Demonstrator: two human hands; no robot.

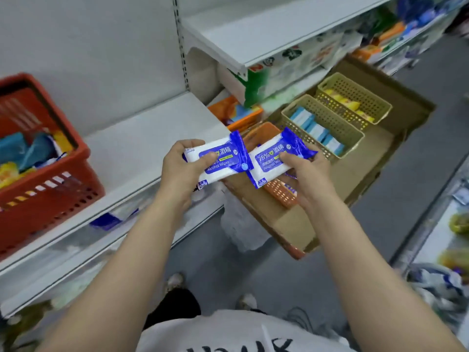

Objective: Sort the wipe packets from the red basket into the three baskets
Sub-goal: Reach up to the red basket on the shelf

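Note:
My left hand (pixel 181 168) grips a blue-and-white alcohol wipes packet (pixel 223 161) at its left end. My right hand (pixel 308 174) holds a second, identical packet (pixel 269 158), thumb on top. Both packets hover side by side over an orange basket (pixel 279 191) that my hands and the packets partly hide. Behind it stand a tan basket (pixel 352 138) with blue-white packets and another tan basket (pixel 380 105) with yellow packets. The red basket (pixel 63 184) sits on the shelf at the left, holding blue and yellow packets.
The three small baskets sit in a cardboard box (pixel 360 174) on the floor. A white shelf (pixel 142 158) carries the red basket; higher shelves (pixel 253 34) hold boxed goods. Grey floor lies to the right, with another shelf unit (pixel 446 224) at the far right edge.

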